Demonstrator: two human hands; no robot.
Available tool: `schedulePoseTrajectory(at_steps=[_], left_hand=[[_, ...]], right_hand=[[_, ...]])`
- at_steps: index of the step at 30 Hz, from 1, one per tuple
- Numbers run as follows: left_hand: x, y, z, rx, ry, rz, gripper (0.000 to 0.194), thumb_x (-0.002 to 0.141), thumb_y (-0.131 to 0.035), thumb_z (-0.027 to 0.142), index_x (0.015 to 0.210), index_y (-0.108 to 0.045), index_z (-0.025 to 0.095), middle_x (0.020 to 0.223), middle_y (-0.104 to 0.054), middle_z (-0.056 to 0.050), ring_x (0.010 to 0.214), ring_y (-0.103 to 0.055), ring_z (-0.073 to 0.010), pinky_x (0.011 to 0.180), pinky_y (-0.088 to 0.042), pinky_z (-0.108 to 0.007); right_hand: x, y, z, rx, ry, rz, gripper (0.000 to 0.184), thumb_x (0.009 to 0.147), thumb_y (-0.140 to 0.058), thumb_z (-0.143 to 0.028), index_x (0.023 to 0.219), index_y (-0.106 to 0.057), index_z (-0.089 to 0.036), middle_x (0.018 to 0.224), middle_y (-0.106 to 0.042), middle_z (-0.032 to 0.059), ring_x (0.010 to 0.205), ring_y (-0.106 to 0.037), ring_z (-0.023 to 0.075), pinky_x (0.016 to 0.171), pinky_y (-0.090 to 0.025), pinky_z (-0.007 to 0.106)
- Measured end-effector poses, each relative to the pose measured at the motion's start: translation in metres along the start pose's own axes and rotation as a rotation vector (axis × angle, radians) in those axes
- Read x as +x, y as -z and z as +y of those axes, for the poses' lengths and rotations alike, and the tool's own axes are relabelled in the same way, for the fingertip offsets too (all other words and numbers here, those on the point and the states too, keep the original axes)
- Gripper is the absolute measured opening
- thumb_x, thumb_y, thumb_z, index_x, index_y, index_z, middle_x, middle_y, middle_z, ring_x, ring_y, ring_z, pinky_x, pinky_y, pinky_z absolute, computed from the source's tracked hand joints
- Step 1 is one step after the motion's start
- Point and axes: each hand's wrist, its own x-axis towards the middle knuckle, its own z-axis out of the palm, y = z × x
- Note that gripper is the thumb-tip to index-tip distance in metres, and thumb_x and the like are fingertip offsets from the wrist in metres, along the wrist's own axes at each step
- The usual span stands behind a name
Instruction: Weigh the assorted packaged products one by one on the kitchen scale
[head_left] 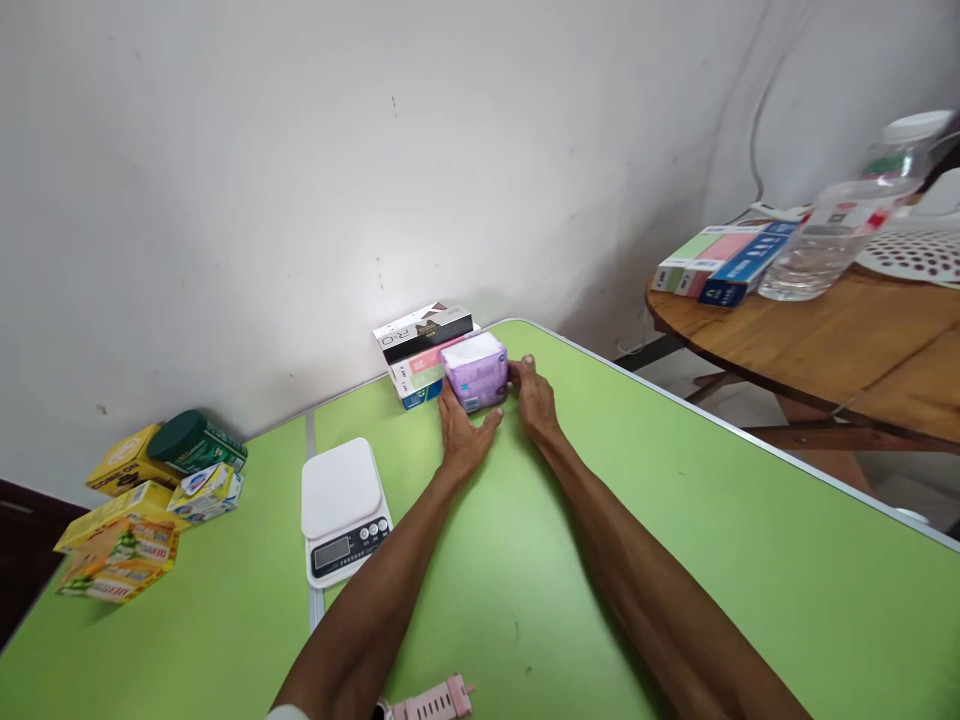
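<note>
A purple and white tissue pack [475, 372] is between my two hands, against the front of stacked boxes by the wall. My left hand [463, 438] has its fingers along the pack's left side and its thumb out in front of the lower edge. At the opposite side, the fingertips of my right hand [535, 402] meet the pack, with the thumb raised. The stack behind holds a black and white box [424, 332], a pink and green box [420, 368] and a blue box [421, 394], partly covered by the pack.
A white kitchen scale [343, 490] lies left of my left forearm. Further left stand yellow boxes [124, 515] and a dark green canister [196, 443]. A pink watch strap [435, 702] lies at the front. The wooden table [847, 345] at right carries boxes and a clear plastic bottle [814, 250].
</note>
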Motion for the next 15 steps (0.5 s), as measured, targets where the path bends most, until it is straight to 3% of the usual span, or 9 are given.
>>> schedulePoseTrajectory(at_steps=[4, 9, 12, 15], left_hand=[[-0.012, 0.005, 0.004, 0.006, 0.007, 0.049, 0.105, 0.079, -0.081, 0.032, 0.162, -0.019, 0.017, 0.166, -0.035, -0.024, 0.159, -0.032, -0.0346, 0.131, -0.028, -0.051], [-0.062, 0.018, 0.018, -0.018, -0.025, 0.041, 0.108, 0.078, -0.079, 0.032, 0.165, -0.017, 0.015, 0.168, -0.029, -0.024, 0.16, -0.028, -0.037, 0.133, -0.025, -0.05], [-0.095, 0.041, 0.037, 0.009, -0.088, 0.073, 0.109, 0.081, -0.075, 0.029, 0.167, -0.01, 0.017, 0.173, -0.021, -0.021, 0.163, -0.021, -0.0363, 0.134, -0.021, -0.052], [-0.121, 0.081, 0.054, 0.038, -0.153, 0.125, 0.106, 0.085, -0.07, 0.026, 0.169, -0.005, 0.023, 0.175, -0.018, -0.016, 0.164, -0.018, -0.0318, 0.134, -0.021, -0.051]], right_hand=[[-0.028, 0.002, -0.015, -0.06, 0.001, -0.021, 0.095, 0.091, -0.023, -0.091, 0.104, -0.082, -0.018, 0.107, -0.081, 0.013, 0.105, -0.072, 0.0314, 0.104, -0.051, 0.047], [-0.08, 0.009, -0.031, -0.163, 0.027, 0.003, 0.086, 0.095, -0.026, -0.087, 0.091, -0.075, -0.017, 0.09, -0.077, 0.011, 0.086, -0.066, 0.0275, 0.087, -0.052, 0.041], [-0.111, 0.004, -0.047, -0.157, 0.104, 0.016, 0.073, 0.1, -0.028, -0.077, 0.089, -0.07, -0.019, 0.082, -0.072, 0.0071, 0.079, -0.062, 0.0243, 0.079, -0.05, 0.037], [-0.141, -0.014, -0.071, -0.143, 0.252, 0.013, 0.059, 0.106, -0.03, -0.065, 0.094, -0.068, -0.02, 0.087, -0.071, 0.006, 0.081, -0.061, 0.0227, 0.078, -0.048, 0.035]])
